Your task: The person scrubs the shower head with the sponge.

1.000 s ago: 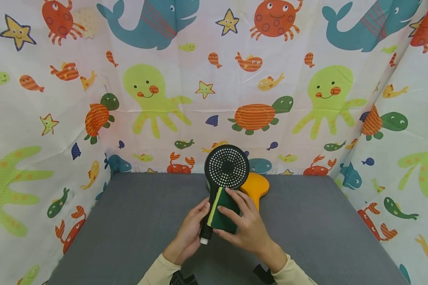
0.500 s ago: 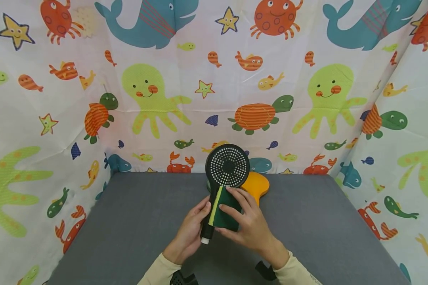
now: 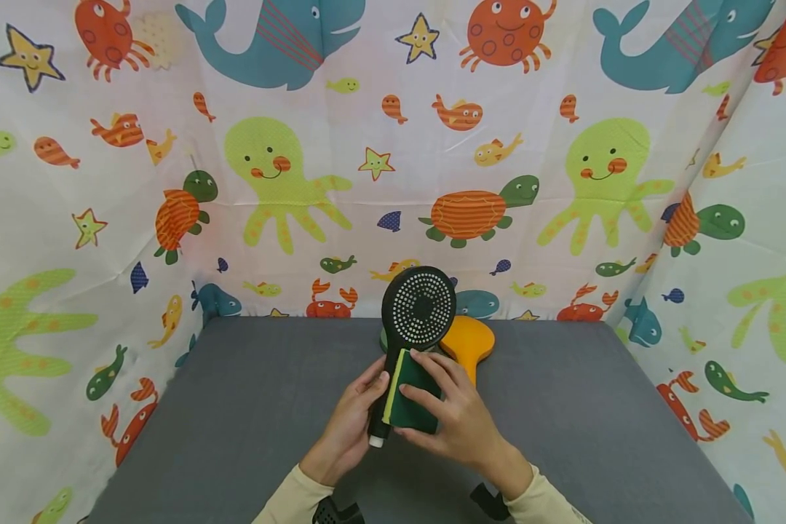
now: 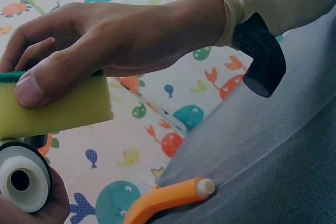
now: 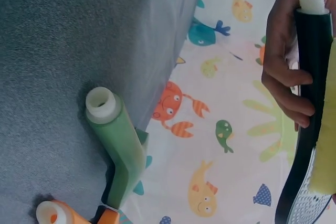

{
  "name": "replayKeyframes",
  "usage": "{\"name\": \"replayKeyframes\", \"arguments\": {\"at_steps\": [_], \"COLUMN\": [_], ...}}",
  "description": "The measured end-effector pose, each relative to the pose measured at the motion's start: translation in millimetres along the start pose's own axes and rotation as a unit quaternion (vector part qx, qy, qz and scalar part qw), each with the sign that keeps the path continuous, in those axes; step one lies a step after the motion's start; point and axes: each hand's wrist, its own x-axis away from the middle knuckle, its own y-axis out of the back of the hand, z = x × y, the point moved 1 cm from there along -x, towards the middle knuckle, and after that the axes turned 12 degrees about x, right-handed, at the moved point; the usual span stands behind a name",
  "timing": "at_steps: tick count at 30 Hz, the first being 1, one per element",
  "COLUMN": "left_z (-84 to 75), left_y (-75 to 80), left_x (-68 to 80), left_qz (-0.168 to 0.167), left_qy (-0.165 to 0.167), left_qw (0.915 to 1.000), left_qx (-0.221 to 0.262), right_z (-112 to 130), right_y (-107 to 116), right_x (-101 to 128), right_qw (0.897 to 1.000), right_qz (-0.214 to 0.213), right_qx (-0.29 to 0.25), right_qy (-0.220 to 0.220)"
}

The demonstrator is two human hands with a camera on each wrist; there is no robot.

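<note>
While the left hand [image 3: 347,429] curls its fingers around the handle of a black shower head [image 3: 418,309], the right hand [image 3: 455,418] holds a sponge [image 3: 411,397] against that handle. The left grip is clamped on the handle, near its white threaded end, and the shower head stands upright above the grey desk [image 3: 236,422], with its round perforated face turned toward the person. The right grip is clamped on the sponge: the left wrist view shows the thumb [image 4: 39,85] pressing on the yellow side, and the other fingers lie on the dark green side. The sponge touches the handle just below the round face. Behind the hands, an orange shower head [image 3: 469,340] lies on the desk near the back edge, and a green shower head [image 5: 118,148] lies just beside it. A curtain [image 3: 170,145] printed with sea animals stands around the desk. Both sleeves are beige.
</note>
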Motion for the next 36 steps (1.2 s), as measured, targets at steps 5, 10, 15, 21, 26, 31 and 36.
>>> {"name": "replayKeyframes", "arguments": {"at_steps": [5, 10, 15, 21, 26, 31, 36], "left_z": [1.0, 0.3, 0.2, 1.8, 1.3, 0.9, 0.4], "left_y": [2.1, 2.1, 1.2, 1.3, 0.8, 0.1, 0.2], "left_x": [-0.7, -1.0, -0.6, -0.6, -0.9, -1.6, -2.2], "left_qz": [-0.018, -0.033, -0.040, -0.038, -0.041, -0.042, -0.039], "left_qy": [-0.004, -0.010, -0.010, -0.009, -0.008, -0.004, -0.002], "left_qw": [0.9997, 0.9991, 0.9985, 0.9986, 0.9984, 0.9986, 0.9990], "left_qx": [-0.013, -0.026, -0.037, -0.036, -0.037, -0.033, -0.022], "right_z": [1.2, -1.7, -7.1, -11.8, -9.2, -4.0, 3.3], "right_y": [-1.3, -1.2, 0.7, 0.8, 0.1, 0.1, 0.1], "right_x": [1.0, -0.4, -4.7, -7.2, -6.5, -4.9, -3.2], "right_qw": [1.000, 1.000, 1.000, 1.000, 1.000, 1.000, 1.000], "right_qz": [0.002, 0.007, 0.011, 0.008, 0.006, 0.003, 0.002], "right_qx": [-0.001, 0.006, 0.012, 0.018, 0.017, 0.008, -0.002], "right_qy": [0.020, 0.015, 0.005, -0.005, -0.007, -0.008, -0.002]}}
